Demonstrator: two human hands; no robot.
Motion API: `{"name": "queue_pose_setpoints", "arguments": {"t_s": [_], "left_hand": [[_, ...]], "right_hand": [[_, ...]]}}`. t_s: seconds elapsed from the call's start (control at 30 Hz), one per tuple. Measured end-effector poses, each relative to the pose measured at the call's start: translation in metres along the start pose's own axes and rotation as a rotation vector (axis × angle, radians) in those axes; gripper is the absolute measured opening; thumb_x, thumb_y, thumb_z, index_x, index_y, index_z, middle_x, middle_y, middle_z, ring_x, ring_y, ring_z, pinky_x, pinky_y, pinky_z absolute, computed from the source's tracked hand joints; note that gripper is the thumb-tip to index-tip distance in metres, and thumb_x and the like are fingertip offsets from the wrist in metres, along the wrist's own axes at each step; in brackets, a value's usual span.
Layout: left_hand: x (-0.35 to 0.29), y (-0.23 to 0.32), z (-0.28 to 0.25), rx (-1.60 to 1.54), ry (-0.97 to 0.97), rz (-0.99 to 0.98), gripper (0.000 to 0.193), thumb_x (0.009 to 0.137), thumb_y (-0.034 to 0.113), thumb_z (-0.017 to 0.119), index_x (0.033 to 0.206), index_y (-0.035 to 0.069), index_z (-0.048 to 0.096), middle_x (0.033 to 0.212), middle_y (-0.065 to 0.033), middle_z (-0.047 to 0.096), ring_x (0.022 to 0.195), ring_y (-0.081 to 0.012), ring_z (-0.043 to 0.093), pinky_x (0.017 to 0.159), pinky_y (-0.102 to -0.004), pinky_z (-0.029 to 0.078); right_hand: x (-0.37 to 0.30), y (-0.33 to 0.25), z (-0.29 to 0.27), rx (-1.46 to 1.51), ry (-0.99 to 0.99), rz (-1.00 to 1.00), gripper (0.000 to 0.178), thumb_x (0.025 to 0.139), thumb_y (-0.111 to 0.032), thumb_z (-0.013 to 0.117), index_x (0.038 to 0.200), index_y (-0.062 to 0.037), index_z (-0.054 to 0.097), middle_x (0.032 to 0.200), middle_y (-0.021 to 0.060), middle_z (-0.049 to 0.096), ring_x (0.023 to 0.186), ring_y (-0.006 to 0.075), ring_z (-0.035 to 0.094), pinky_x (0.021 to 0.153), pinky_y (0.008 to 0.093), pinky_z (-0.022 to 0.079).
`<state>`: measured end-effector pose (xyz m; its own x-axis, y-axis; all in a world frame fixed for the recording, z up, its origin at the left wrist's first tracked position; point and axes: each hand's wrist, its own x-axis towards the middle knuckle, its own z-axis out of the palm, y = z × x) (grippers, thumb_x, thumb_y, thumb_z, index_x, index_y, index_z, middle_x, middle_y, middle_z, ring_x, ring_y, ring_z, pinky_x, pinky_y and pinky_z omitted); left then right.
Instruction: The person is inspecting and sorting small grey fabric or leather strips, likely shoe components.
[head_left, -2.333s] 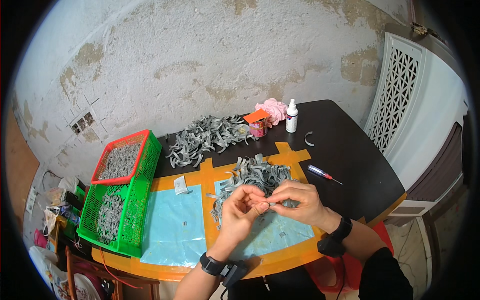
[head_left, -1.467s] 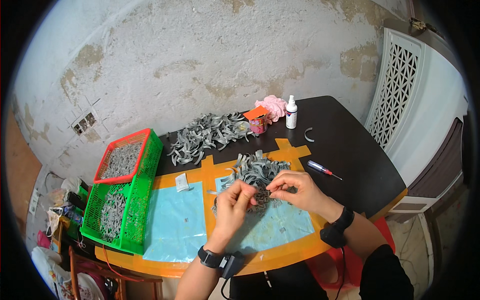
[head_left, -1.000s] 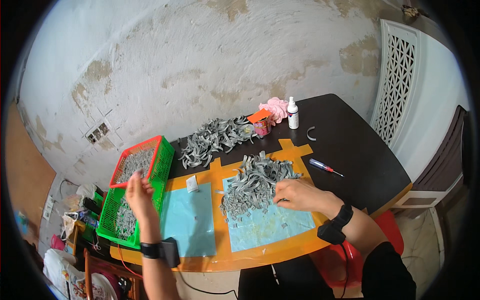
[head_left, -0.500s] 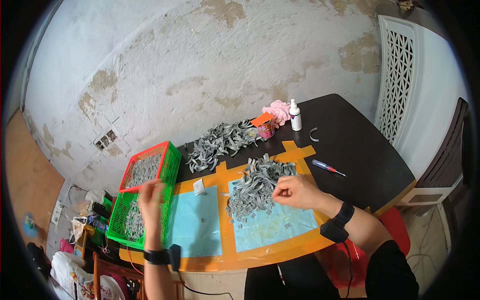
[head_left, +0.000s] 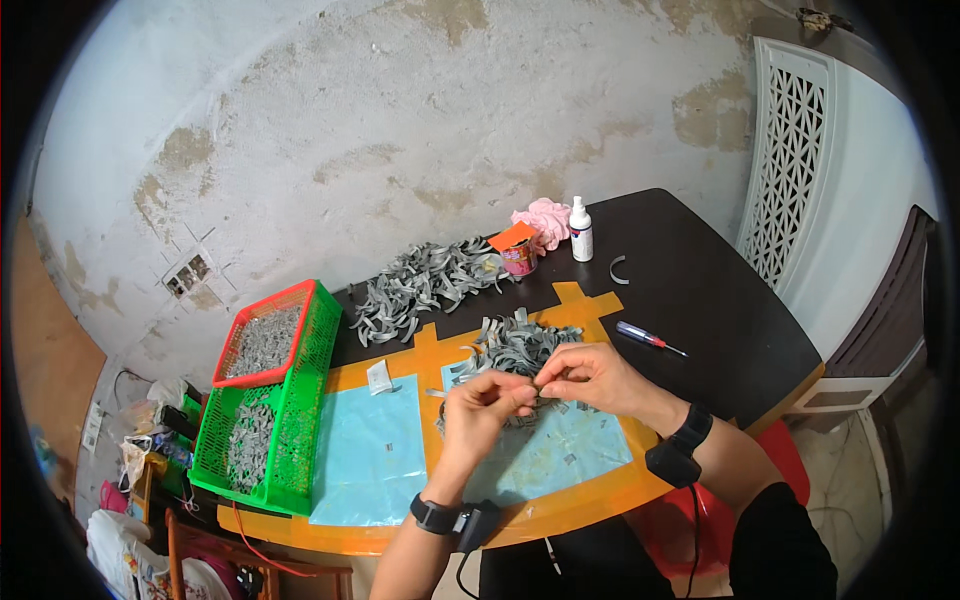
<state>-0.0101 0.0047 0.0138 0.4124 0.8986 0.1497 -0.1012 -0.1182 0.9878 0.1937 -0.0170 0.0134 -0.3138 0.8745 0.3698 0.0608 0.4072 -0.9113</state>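
Note:
My left hand [head_left: 478, 415] and my right hand [head_left: 590, 380] meet fingertip to fingertip over the near heap of curved grey strips [head_left: 508, 342]. Each is closed in a pinch; whatever lies between the fingers is too small and too covered to name. Part of that heap is hidden behind the hands. Beneath it lies a light-blue sheet [head_left: 580, 450] edged with orange tape, with a few small grey pieces scattered on it. Farther back is a larger heap of grey strips [head_left: 425, 285].
On the left, a green basket [head_left: 300, 455] holds small grey pieces, with a red basket [head_left: 297, 345] resting on its far end. A second blue sheet [head_left: 365, 450] carries a white packet [head_left: 379, 377]. Rightward are a screwdriver [head_left: 650, 338], spray bottle [head_left: 581, 232], tin [head_left: 519, 258] and pink cloth [head_left: 545, 218].
My left hand has come from beside the baskets across to my right hand, and their fingertips now meet. My right hand stays over the near heap. The whole view has shifted slightly.

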Motion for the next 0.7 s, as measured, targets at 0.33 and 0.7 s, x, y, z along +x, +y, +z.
{"name": "queue_pose_setpoints", "arguments": {"t_s": [0.33, 0.7], "left_hand": [[0.004, -0.003, -0.02, -0.182, 0.089, -0.174, 0.011, 0.088, 0.006, 0.062, 0.097, 0.0, 0.063, 0.085, -0.0058, 0.066, 0.072, -0.0111, 0.062, 0.064, -0.0217, 0.051], [-0.005, -0.005, -0.006, -0.214, -0.049, -0.197, 0.019, 0.09, 0.006, 0.06, 0.108, 0.0, 0.062, 0.096, -0.0091, 0.068, 0.083, -0.0131, 0.065, 0.072, -0.0234, 0.054]], "right_hand": [[-0.001, 0.025, 0.002, -0.592, -0.012, -0.143, 0.011, 0.078, -0.01, 0.069, 0.087, -0.0047, 0.068, 0.082, 0.0059, 0.059, 0.073, 0.0207, 0.06, 0.065, 0.0315, 0.048], [-0.002, -0.004, 0.008, 0.307, 0.049, 0.216, 0.014, 0.092, -0.013, 0.058, 0.1, -0.0016, 0.062, 0.088, 0.0043, 0.064, 0.082, 0.0089, 0.059, 0.069, 0.0235, 0.048]]}}
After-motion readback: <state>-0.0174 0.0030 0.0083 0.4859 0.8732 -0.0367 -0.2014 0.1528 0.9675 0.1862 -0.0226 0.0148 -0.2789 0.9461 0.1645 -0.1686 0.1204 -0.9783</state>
